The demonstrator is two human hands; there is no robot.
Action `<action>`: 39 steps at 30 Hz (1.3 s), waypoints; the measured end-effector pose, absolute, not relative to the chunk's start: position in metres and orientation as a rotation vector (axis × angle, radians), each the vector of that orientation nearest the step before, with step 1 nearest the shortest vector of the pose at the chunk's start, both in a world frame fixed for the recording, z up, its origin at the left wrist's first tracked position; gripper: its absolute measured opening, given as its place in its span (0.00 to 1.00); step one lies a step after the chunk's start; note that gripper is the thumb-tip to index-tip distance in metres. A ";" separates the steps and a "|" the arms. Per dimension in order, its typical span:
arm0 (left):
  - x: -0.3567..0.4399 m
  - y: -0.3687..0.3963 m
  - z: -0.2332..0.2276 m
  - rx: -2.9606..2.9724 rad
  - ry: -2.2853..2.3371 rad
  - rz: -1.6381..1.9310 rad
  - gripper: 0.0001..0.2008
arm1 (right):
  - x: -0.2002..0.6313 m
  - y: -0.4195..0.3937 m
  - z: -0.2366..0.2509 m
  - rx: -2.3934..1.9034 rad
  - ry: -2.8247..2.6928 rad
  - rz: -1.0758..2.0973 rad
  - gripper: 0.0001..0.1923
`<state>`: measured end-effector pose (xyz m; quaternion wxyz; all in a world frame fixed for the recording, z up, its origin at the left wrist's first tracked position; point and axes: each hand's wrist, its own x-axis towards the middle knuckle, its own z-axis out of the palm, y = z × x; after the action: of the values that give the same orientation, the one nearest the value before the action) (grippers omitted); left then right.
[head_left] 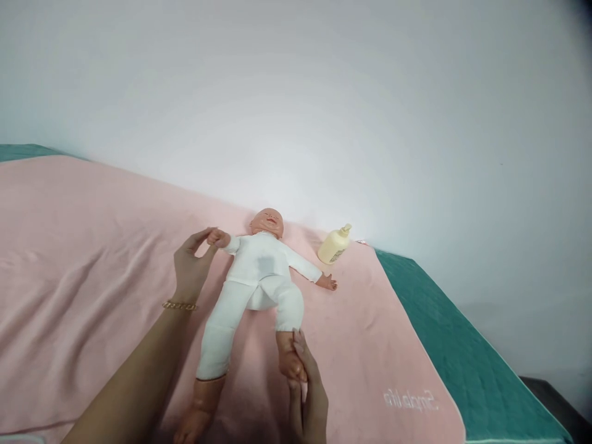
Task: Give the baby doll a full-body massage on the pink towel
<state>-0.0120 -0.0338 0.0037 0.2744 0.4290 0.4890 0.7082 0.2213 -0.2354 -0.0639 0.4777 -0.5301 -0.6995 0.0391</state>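
Observation:
A baby doll (259, 265) with a white cloth body lies on its back on a pink blanket (370, 333), its head toward the wall. My left hand (192, 262), with a gold bracelet (179, 306) at the wrist, pinches the doll's hand on the left side between thumb and fingers. Lower down, my right hand (311, 388) wraps round the doll's foot on the right side, fingers along its outer edge and thumb below. The doll's other arm stretches out to the right, and its other leg points toward me.
A pale yellow pump bottle (333, 246) stands on the blanket to the right of the doll, close to the white wall (296, 111). Green cloth (453, 333) shows beyond the blanket's right edge. A dark object (555, 401) is at the lower right.

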 end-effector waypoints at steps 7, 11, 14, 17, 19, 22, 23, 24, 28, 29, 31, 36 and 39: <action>0.002 -0.042 -0.002 1.714 1.182 1.536 0.10 | 0.212 -0.200 -0.019 -1.310 -1.626 0.288 0.22; 0.003 -0.036 -0.009 2.056 1.077 1.391 0.09 | 0.209 -0.177 -0.010 -1.233 -1.660 0.287 0.21; 0.002 -0.032 -0.013 2.116 1.039 1.343 0.10 | 0.207 -0.167 -0.011 -1.185 -1.668 0.284 0.21; 0.001 -0.031 -0.013 2.125 1.033 1.324 0.11 | 0.206 -0.163 -0.014 -1.157 -1.663 0.273 0.20; 0.000 -0.032 -0.010 2.096 1.049 1.316 0.11 | 0.206 -0.164 -0.017 -1.146 -1.659 0.260 0.20; 0.001 -0.035 -0.005 1.917 1.074 1.365 0.11 | 0.206 -0.170 -0.020 -1.151 -1.651 0.248 0.20; 0.001 -0.037 -0.003 1.832 1.082 1.401 0.11 | 0.207 -0.174 -0.021 -1.170 -1.652 0.252 0.20; 0.000 -0.038 -0.001 1.745 1.097 1.444 0.11 | 0.207 -0.178 -0.022 -1.192 -1.653 0.250 0.20; -0.004 -0.038 0.003 1.417 1.203 1.696 0.14 | 0.210 -0.205 -0.029 -1.240 -1.719 0.173 0.20; -0.007 -0.036 0.003 1.312 1.210 1.769 0.16 | 0.211 -0.212 -0.031 -1.235 -1.747 0.142 0.20; -0.012 -0.031 0.000 1.123 1.191 1.887 0.18 | 0.212 -0.226 -0.036 -1.210 -1.798 0.091 0.21; -0.033 -0.014 -0.019 0.680 1.218 1.959 0.19 | 0.214 -0.251 -0.052 -1.135 -1.869 -0.051 0.20; -0.047 -0.006 -0.032 0.575 1.225 1.919 0.13 | 0.217 -0.257 -0.062 -1.100 -1.950 -0.120 0.21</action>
<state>-0.0466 -0.0063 -0.0322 0.3865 0.2259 0.4813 0.7536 0.2167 -0.2567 -0.0623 0.4348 -0.4417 -0.7833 -0.0480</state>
